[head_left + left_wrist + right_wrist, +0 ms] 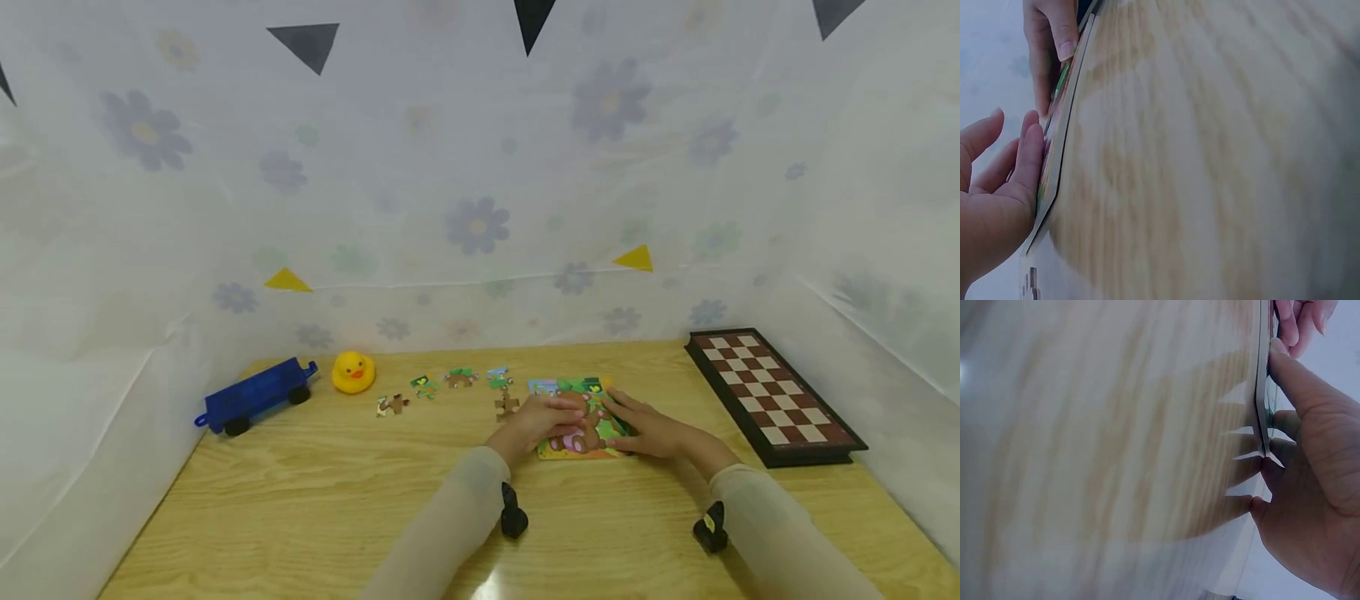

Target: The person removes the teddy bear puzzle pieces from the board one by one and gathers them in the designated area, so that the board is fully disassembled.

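Observation:
A jigsaw puzzle board (592, 454) with a colourful bear picture lies flat on the wooden table. My left hand (531, 423) reaches over its left part, and the fingertips press on the picture. In the left wrist view that hand's fingers (1030, 156) are fairly straight, with the thumb held apart. Spread over the board's right edge is my right hand (651, 429). Its thumb touches the board near the front in the right wrist view, while other fingertips (1259, 506) reach the table beside the edge. A loose brown puzzle piece (507, 406) lies just left of the board.
More loose puzzle pieces (461, 378) are scattered to the left. Behind them sit a yellow rubber duck (353, 372) and a blue toy wagon (258, 396). A checkered game board (772, 387) in a black frame stands at the right. White flowered sheets enclose the table.

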Tool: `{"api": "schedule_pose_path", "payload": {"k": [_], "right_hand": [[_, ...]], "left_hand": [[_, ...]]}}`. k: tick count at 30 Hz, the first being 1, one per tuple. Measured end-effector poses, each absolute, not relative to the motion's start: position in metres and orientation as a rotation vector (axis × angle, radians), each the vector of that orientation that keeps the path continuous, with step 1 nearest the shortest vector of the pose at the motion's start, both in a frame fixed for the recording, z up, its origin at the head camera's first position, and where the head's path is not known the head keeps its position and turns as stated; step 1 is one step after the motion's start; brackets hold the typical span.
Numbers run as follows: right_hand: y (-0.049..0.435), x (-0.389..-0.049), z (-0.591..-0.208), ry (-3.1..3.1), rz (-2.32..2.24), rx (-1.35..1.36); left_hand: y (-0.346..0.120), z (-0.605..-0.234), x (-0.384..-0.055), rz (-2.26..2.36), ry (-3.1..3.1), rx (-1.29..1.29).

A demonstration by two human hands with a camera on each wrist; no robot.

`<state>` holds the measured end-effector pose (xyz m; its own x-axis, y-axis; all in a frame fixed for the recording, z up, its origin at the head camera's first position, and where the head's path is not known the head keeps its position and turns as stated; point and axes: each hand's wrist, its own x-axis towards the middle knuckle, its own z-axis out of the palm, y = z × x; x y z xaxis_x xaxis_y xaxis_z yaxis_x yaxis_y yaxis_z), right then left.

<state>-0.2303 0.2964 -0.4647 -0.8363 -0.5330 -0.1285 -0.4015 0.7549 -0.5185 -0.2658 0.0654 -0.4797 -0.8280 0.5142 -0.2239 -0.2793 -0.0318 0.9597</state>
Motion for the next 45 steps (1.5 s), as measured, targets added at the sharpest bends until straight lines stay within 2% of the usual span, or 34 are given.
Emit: {"api": "schedule_pose_path", "payload": {"k": [16,32,45], "right_hand": [[0.304,-0.228,-0.467,2.703,-0.740,-0.652],[0.305,-0.236,-0.462,2.755,-0.553,-0.684],[0.302,-0.235,-0.465,2.690,-0.603,-0.621]], "left_hand": [[0.067,-0.477,-0.264,1.825,1.709,0.325],[0.058,-0.469,-0.269,1.821,1.594,0.421],[0.059,-0.471,-0.262,1.880,1.543,0.347]]}}
